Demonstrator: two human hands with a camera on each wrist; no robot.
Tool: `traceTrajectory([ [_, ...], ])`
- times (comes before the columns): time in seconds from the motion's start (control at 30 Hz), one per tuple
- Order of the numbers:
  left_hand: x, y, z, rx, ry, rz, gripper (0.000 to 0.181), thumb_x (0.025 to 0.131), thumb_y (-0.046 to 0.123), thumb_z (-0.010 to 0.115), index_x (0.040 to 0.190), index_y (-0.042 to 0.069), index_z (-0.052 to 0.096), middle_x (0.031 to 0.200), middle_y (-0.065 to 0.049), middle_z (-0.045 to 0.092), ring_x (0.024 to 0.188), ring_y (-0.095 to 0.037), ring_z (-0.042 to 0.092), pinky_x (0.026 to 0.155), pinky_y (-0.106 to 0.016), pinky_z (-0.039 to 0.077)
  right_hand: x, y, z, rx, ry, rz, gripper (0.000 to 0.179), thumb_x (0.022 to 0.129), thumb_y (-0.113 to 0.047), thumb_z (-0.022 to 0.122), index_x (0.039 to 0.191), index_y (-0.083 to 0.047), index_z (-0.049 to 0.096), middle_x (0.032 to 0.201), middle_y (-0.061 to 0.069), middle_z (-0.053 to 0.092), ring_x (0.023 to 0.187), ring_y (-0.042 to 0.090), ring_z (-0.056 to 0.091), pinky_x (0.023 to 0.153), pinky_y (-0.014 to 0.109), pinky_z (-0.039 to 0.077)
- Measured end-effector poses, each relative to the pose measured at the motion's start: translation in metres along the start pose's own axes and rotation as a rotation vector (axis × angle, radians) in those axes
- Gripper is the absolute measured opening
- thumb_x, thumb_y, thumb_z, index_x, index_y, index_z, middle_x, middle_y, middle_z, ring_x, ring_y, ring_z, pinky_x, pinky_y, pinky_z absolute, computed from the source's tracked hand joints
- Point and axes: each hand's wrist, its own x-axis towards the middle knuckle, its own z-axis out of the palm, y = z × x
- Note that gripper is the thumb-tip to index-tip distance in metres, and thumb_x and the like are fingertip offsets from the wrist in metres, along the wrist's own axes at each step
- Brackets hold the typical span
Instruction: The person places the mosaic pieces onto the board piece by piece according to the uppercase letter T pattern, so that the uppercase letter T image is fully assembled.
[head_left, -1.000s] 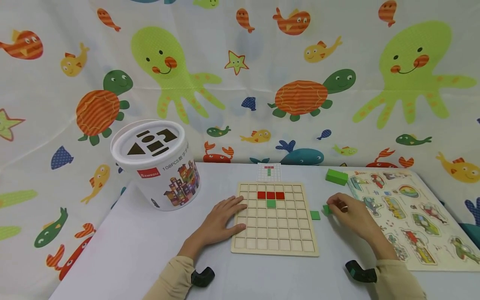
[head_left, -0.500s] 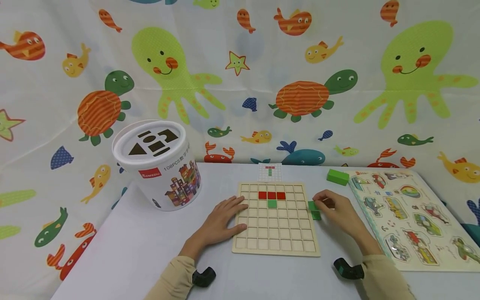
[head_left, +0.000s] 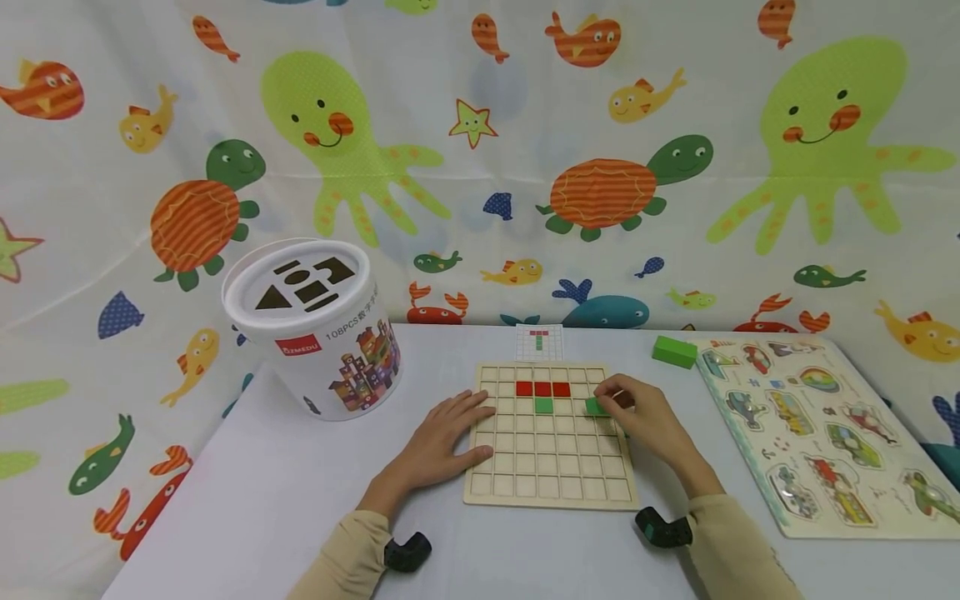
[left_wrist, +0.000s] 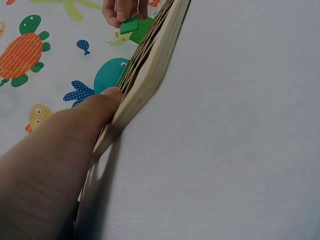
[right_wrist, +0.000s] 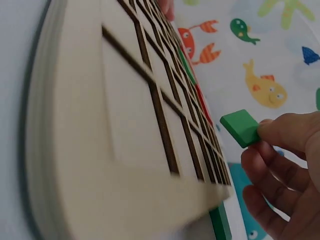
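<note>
A wooden grid board point(head_left: 525, 493) lies on the table. Three red square tiles point(head_left: 542, 389) form a row near its top, and one green tile point(head_left: 543, 406) sits below the middle one. My left hand point(head_left: 438, 446) rests on the board's left edge, fingers extended; in the left wrist view its thumb point(left_wrist: 107, 100) lies along the edge. Between thumb and fingers my right hand point(head_left: 652, 417) pinches a small green square tile point(right_wrist: 241, 127) above the board's right columns. Another green tile point(right_wrist: 220, 224) lies beside the board's right edge, mostly hidden from the head view by the right hand.
A small card point(head_left: 551, 353) printed with a red and green T on a grid lies behind the board. At left stands a white lidded bucket point(head_left: 330, 350). A green block point(head_left: 675, 352) and a picture puzzle board point(head_left: 817, 467) are at right.
The right hand has carried the green tile leftward from the table at the right, past the other tile, to over the board. The left hand has stayed in place.
</note>
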Motion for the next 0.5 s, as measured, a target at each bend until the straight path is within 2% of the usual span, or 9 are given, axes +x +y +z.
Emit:
traceTrajectory([
  [0.5,0.000,0.000,0.001,-0.006,0.003,0.002,0.059,0.089,0.050,0.057,0.140,0.024,0.047,0.153,0.000,0.035,0.143,-0.028,0.027,0.114,-0.053,0.025,0.007,-0.023,0.029,0.043,-0.048,0.023,0.008,0.093,-0.016,0.059,0.099,-0.013,0.065,0.091,0.000,0.066,0.075,0.011,0.057,0.068,0.021,0.049],
])
